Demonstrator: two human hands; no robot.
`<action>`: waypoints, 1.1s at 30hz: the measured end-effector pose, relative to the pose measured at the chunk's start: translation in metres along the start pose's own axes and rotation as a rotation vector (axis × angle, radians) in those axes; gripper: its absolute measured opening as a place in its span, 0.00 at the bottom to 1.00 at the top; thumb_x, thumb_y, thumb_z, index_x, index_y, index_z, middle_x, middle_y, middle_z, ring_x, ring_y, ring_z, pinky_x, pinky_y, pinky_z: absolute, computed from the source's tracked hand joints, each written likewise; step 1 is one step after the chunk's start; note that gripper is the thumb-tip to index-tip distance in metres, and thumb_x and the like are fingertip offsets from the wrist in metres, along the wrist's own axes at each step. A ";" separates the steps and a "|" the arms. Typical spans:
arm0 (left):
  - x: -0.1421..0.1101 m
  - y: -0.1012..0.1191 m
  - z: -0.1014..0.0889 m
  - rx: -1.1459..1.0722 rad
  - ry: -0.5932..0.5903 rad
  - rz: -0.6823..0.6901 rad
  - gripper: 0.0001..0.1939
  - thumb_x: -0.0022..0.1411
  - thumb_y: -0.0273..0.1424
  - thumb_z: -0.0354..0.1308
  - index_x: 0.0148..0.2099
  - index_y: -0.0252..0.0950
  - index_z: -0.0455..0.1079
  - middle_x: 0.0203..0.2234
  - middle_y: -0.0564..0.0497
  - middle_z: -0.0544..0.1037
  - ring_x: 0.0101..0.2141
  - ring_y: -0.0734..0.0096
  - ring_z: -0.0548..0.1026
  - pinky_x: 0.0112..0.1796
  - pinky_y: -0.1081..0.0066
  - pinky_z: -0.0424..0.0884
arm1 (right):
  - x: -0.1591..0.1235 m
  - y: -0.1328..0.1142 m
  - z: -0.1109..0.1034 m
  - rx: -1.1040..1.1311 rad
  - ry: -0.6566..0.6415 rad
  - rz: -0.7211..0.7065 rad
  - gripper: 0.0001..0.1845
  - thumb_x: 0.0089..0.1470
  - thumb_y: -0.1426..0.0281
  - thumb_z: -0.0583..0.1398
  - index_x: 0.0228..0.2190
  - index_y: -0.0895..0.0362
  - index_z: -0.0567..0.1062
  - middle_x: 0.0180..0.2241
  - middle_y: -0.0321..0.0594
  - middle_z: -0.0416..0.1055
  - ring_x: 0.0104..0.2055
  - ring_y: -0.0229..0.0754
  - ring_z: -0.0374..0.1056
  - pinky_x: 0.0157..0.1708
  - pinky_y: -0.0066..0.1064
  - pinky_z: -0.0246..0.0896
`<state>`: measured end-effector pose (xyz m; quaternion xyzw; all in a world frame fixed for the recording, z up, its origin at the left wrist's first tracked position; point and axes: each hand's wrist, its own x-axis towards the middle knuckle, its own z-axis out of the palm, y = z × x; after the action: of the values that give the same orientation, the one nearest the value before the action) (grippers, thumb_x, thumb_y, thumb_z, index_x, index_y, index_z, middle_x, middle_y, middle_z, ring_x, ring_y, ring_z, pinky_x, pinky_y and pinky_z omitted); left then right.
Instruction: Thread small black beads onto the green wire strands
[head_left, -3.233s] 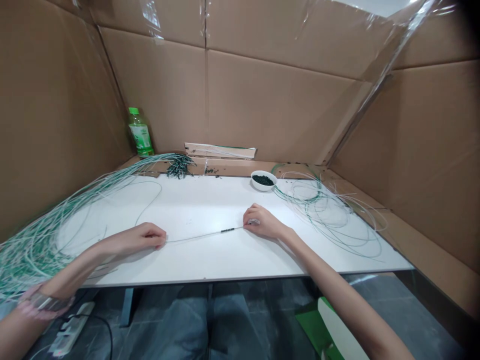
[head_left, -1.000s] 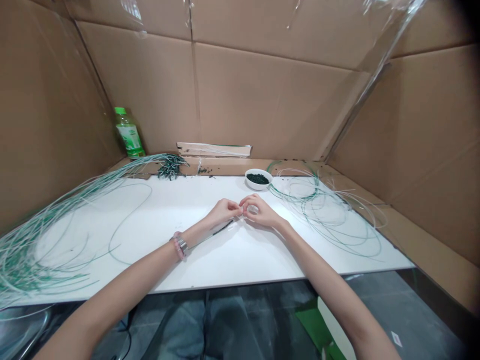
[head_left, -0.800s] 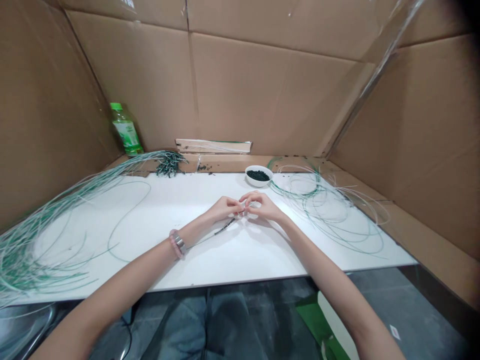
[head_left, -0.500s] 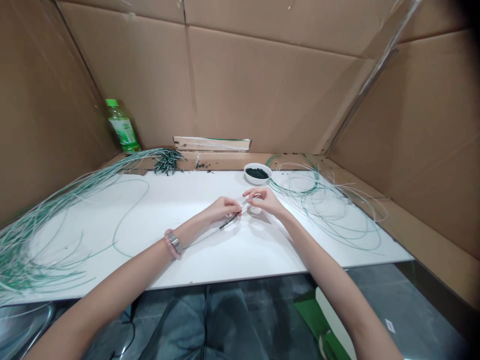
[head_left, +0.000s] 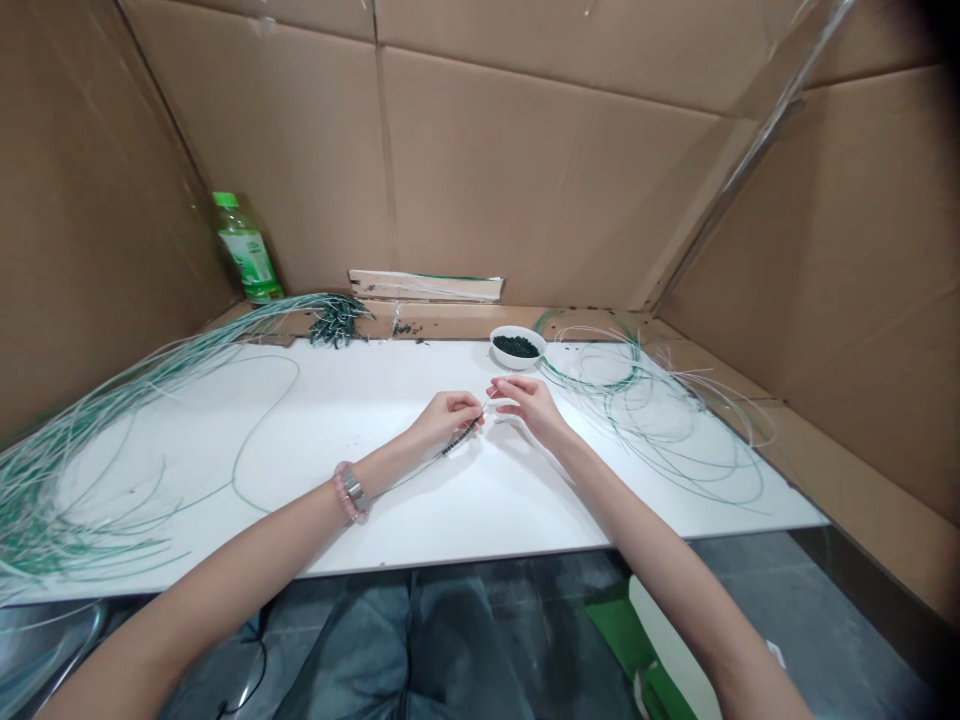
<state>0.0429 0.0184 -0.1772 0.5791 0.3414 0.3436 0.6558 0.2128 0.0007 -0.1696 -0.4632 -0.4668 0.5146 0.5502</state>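
Beaded strand (head_left: pixel 459 445): thin pale wire, short run of black beads, at mid-worktop (head_left: pixel 420 530). Left hand (head_left: pixel 450 418) pinches it at the beads; right hand (head_left: pixel 529 405) curled just beside its tip, grip unclear. White bowl (head_left: pixel 516 364) of dark beads at 12 o'clock; green-white wire coils (head_left: pixel 651 437) at 3; wire bundle (head_left: pixel 82 470) at 9; green-capped bottle (head_left: pixel 244 250) at 10, label unreadable.
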 end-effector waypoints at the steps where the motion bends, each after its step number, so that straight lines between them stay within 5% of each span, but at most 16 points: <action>1: 0.000 0.000 0.000 -0.010 0.003 -0.001 0.12 0.44 0.35 0.61 0.26 0.31 0.67 0.21 0.52 0.72 0.22 0.77 0.68 0.27 0.75 0.61 | 0.000 0.000 0.000 0.008 0.002 0.004 0.19 0.36 0.57 0.68 0.29 0.58 0.77 0.30 0.42 0.76 0.33 0.39 0.71 0.27 0.26 0.66; 33: 0.000 -0.001 -0.002 -0.021 0.018 -0.023 0.10 0.46 0.33 0.61 0.26 0.31 0.68 0.21 0.52 0.72 0.22 0.78 0.68 0.26 0.75 0.62 | -0.003 0.005 0.008 -0.016 0.038 -0.043 0.14 0.37 0.59 0.67 0.24 0.58 0.76 0.25 0.38 0.74 0.31 0.39 0.70 0.23 0.24 0.65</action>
<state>0.0410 0.0196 -0.1781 0.5652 0.3503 0.3450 0.6624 0.2044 -0.0014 -0.1737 -0.4672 -0.4702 0.4899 0.5663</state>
